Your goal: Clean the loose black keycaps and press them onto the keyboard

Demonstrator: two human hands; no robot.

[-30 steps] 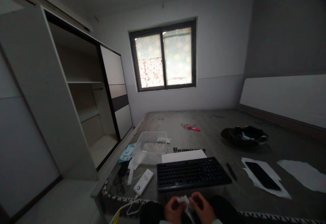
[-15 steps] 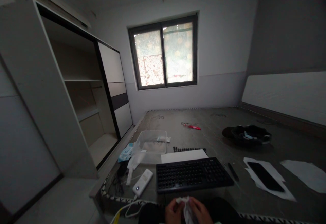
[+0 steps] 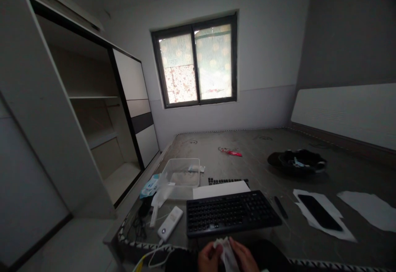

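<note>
At the bottom edge, my left hand (image 3: 208,257) and my right hand (image 3: 246,256) pinch a small crumpled white wipe (image 3: 226,252) between them, just above my lap. Right in front of the hands lies a black keyboard (image 3: 230,213) on the grey mattress surface (image 3: 253,160). A white sheet of paper (image 3: 221,189) sits behind the keyboard, with a row of loose black keycaps (image 3: 227,180) beyond it.
Left of the keyboard are a white power bank (image 3: 170,228) with cables, a clear plastic tub (image 3: 182,173) and a blue packet (image 3: 149,185). To the right lie a black pen (image 3: 281,207), a phone (image 3: 318,212) on paper, and a dark hat (image 3: 297,161). An open wardrobe (image 3: 93,115) stands left.
My hands have drawn closer together around the wipe and bunched it up. The view has shifted slightly to the right and down; nothing on the surface has moved.
</note>
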